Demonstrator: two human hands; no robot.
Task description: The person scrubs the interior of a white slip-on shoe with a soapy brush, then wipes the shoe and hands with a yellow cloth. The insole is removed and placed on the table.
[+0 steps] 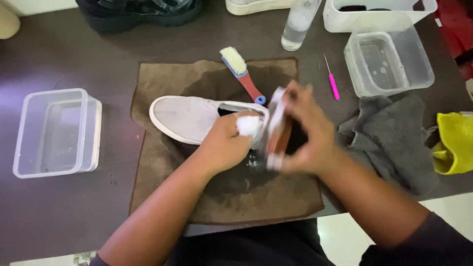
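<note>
White shoe (189, 117) gripped at heel by left hand (224, 145). Right hand (305, 130) fingers closed round brush (276, 129), blurry. Soapy shoe might slip; suds might splash grey cloth (394, 138).

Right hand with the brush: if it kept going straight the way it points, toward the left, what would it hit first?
Probably the heel of the pale shoe, where the left hand grips foam. The right hand and its brush are blurred, so contact is unclear.

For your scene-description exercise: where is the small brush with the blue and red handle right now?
In the head view, the small brush lies untouched at the brown mat's top edge, just behind the white shoe and left of the clear bottle.
</note>
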